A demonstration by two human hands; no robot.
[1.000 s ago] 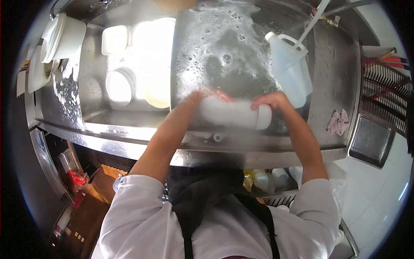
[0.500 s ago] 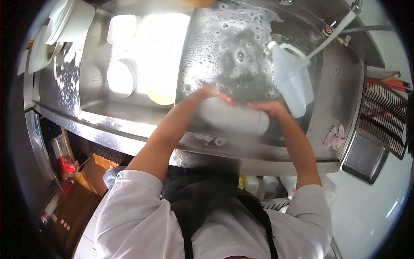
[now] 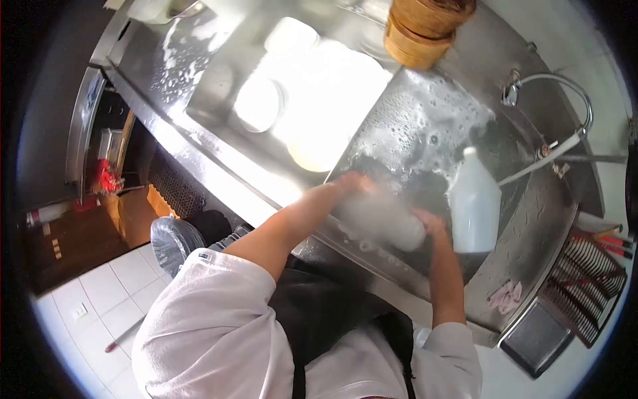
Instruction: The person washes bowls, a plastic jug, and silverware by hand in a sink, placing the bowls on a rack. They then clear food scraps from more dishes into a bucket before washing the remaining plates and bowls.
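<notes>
A white container, smeared by motion, is held tilted over the near side of the soapy sink basin. My left hand grips its far left edge, the fingers blurred. At its right end my right hand is closed on the rim. Sudsy water fills the basin beyond both hands. Just right of my right hand a translucent white jug with a cap floats or stands in the water.
Left of the divider, the other basin holds a round white tub and a white container in glare. Stacked bamboo steamers sit at the back. A faucet, a pink cloth, a dark rack and a metal tray are at right.
The view has turned and shifted, bringing the bamboo steamers and the whole faucet into sight. Both hands keep hold of the white container, which is still moving and blurred.
</notes>
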